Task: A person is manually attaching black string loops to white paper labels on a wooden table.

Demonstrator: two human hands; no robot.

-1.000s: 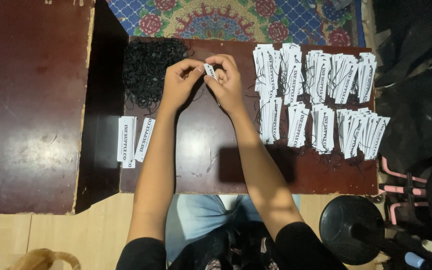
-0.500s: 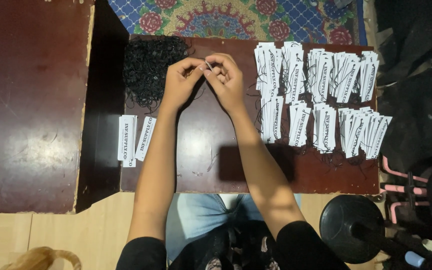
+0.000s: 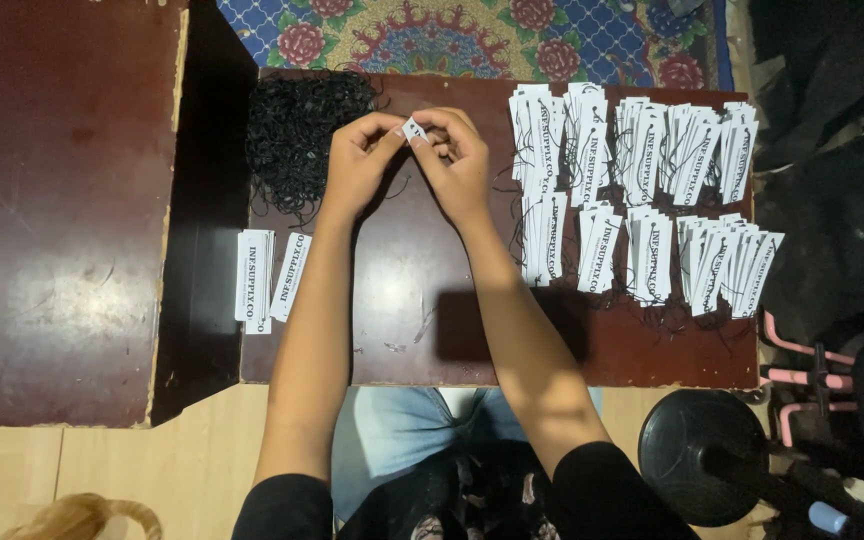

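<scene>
No box, tray or other container stood on the dark red counter (image 3: 402,330); everything lay loose on its top. Taking the counter as the landmark, a larger maroon table (image 3: 52,200) stood beside its left edge, a dark gap between them. At the counter's left edge lay two small stacks of white paper tags (image 3: 270,278) with black print. Toward its far left corner sat a heap of black string loops (image 3: 297,125), tangled too thickly to tell single loops.

Over the counter's far middle, the left hand (image 3: 357,165) and the right hand (image 3: 457,160) met. The fingers (image 3: 392,130) of both were pinched narrow on one small white tag (image 3: 413,128), held between them just above the surface. Most of that tag was covered by the fingertips, and whether a string ran through it could not be made out.

The counter's right half carried rows of strung white tags (image 3: 642,190), overlapping in fanned bundles with thin black threads trailing among them.

Beyond the counter's far edge showed a patterned floral rug (image 3: 472,35), cut off by the frame. Below its near edge were pale floorboards (image 3: 52,470) and the person's blue-clad knees. Off its near right corner stood a round black base (image 3: 702,455), and past the right edge dark shapes with pink tubing (image 3: 832,385), too dim to identify.
</scene>
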